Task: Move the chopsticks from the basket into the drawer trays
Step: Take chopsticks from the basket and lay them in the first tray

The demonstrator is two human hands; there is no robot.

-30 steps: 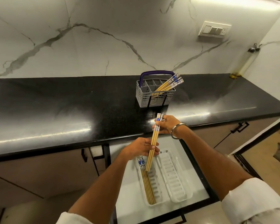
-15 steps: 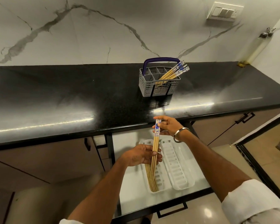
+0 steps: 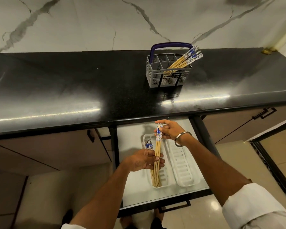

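A bundle of wooden chopsticks with blue-and-white tops hangs over the open drawer. My right hand pinches the patterned top end, and my left hand grips the bundle lower down. Under them lies the left white tray, which holds several chopsticks. The right white tray beside it holds nothing. On the black counter stands the grey basket with a blue handle, and more chopsticks lean out of its right side.
The black counter edge overhangs the back of the drawer. Closed cabinet doors with black handles flank the drawer. A marble wall rises behind the counter. My feet show on the tiled floor below the drawer front.
Both hands have lowered the bundle from counter-edge height down over the left tray. The view has tilted downward, so the basket sits higher in the frame.
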